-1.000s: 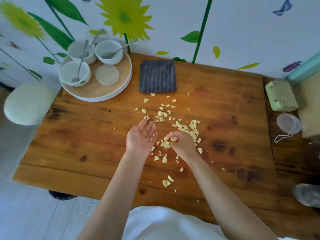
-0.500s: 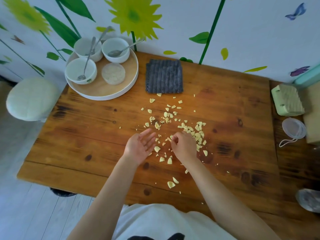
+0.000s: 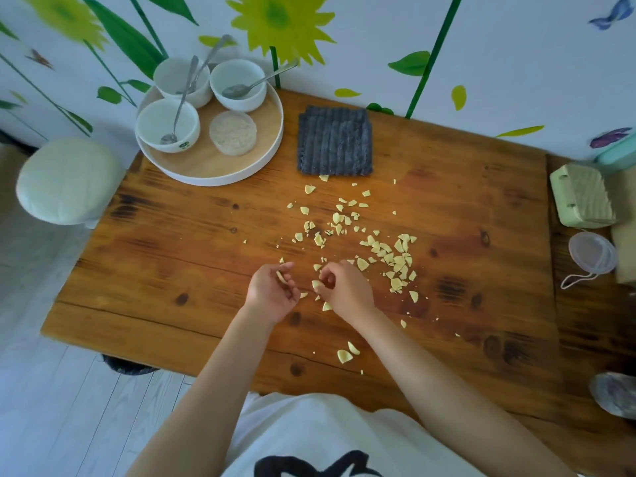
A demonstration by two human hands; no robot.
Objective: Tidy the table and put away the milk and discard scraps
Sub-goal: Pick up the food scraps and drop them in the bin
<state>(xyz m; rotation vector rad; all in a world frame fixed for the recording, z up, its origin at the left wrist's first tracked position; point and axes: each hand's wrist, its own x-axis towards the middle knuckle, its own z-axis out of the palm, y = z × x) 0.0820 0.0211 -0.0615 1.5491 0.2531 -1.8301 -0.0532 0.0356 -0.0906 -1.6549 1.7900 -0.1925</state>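
Observation:
Several pale yellow scraps [image 3: 392, 258] lie scattered over the middle of the wooden table [image 3: 179, 270]. My left hand [image 3: 272, 290] is cupped palm up over the table, fingers curled round a scrap or two. Right beside it, my right hand [image 3: 344, 287] pinches a scrap [image 3: 317, 285] with its fingertips, just above the table. Two larger scraps [image 3: 347, 352] lie nearer the front edge. No milk container can be made out.
A round tray [image 3: 220, 166] at the back left carries three white bowls with spoons and a small lidded tub. A grey folded cloth [image 3: 334, 141] lies at the back middle. A green egg carton [image 3: 581, 196] and a plastic lid [image 3: 592, 253] sit at right. A stool [image 3: 65, 180] stands left.
My left hand has gone from flat and open to cupped round scraps. My right hand has lifted a scrap off the table and brought it beside the left palm.

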